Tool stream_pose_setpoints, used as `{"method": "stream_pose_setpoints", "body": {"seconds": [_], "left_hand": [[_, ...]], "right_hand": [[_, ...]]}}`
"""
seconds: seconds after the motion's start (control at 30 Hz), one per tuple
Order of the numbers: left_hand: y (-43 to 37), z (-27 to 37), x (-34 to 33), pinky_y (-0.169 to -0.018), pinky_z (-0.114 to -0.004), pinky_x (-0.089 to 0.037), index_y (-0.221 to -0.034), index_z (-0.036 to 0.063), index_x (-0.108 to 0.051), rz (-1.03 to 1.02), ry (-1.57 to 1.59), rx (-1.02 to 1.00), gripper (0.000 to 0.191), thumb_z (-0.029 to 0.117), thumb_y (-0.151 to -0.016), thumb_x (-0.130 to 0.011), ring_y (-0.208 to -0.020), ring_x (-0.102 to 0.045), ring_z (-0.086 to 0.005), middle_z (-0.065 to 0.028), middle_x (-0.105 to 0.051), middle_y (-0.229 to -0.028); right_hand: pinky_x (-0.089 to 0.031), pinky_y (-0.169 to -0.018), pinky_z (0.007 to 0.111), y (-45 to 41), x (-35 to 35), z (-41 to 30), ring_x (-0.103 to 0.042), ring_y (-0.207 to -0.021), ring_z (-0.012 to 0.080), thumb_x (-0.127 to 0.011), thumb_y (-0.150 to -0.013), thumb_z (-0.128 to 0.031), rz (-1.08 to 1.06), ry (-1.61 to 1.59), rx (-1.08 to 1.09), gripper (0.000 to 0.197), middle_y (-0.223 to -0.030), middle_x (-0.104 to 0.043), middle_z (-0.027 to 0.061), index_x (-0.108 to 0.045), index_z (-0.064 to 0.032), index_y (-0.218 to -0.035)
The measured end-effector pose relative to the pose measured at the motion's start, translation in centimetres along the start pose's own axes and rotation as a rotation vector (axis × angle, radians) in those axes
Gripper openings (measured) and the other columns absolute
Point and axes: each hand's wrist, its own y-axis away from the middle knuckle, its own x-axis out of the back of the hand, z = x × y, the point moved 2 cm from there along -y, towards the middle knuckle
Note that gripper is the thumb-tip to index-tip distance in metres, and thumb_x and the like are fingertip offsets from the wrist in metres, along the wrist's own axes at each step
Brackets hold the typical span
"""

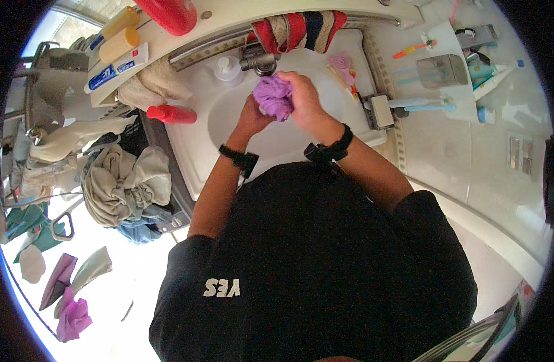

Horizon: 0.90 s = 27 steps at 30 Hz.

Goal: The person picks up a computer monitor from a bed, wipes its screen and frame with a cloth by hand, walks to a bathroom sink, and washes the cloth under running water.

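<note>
Both of my hands grip a bunched-up purple cloth (273,97) over the white washbasin (222,122). My left hand (253,116) holds it from the lower left, its fingers partly hidden behind the cloth. On the right side my right hand (306,99) presses around it, with the thumb near the top. Just beyond the cloth stands the metal faucet (261,61). Whether water is running cannot be made out. Each wrist wears a black strap.
A white pump bottle (228,70) and a red bottle (172,114) stand left of the bowl. A striped towel (299,31) hangs over the rail behind the faucet. Soap (382,111) sits at the right rim. Piled clothes (123,185) lie at left; a shelf with toothbrushes (421,106) is at right.
</note>
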Motion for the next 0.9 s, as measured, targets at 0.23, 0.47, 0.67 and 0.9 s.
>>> {"method": "stream_pose_setpoints", "body": {"seconds": [0.23,0.47,0.67,0.9], "left_hand": [[-3.1,-4.3,-1.7,-0.081,-0.034,-0.051,-0.111,-0.0004,-0.058,0.078,0.583,0.475,0.031,0.01,-0.083,-0.065,-0.089,-0.064,-0.0194,-0.0071,-0.068,-0.093],[-6.1,0.5,-2.5,-0.078,-0.031,-0.051,-0.109,-0.0009,-0.06,-0.017,0.36,0.337,0.031,0.008,-0.08,-0.065,-0.087,-0.065,-0.0179,-0.0098,-0.069,-0.099],[-4.5,1.7,-1.0,-0.082,-0.031,-0.05,-0.115,-0.0017,-0.059,-0.034,0.307,0.367,0.035,0.007,-0.081,-0.054,-0.092,-0.064,-0.018,-0.0118,-0.068,-0.106],[-4.7,6.6,0.4,-0.094,-0.031,-0.045,-0.134,0.0015,-0.046,-0.163,0.231,0.557,0.047,0.02,-0.091,-0.042,-0.106,-0.057,-0.0177,-0.0128,-0.061,-0.116]], "right_hand": [[-0.051,-0.079,0.035,0.5,8.6,-0.6,-0.063,-0.091,0.0207,-0.055,-0.093,-0.028,0.041,-0.63,-0.21,0.026,-0.1,-0.066,0.007,-0.06,-0.0046,-0.103],[-0.05,-0.093,0.038,-1.5,15.8,9.1,-0.064,-0.097,0.0223,-0.047,-0.099,-0.032,-0.231,-0.674,-0.541,0.032,-0.104,-0.066,0.0104,-0.058,-0.004,-0.109],[-0.046,-0.099,0.039,-2.9,15.7,15.4,-0.059,-0.111,0.0307,-0.06,-0.09,-0.031,-0.466,-0.064,-0.748,0.053,-0.123,-0.058,0.02,-0.046,0.0047,-0.127],[-0.042,-0.101,0.038,-4.6,8.7,12.3,-0.05,-0.122,0.0341,-0.084,-0.062,-0.041,-0.48,0.881,0.382,0.102,-0.136,-0.048,0.0195,-0.033,-0.0086,-0.144]]}}
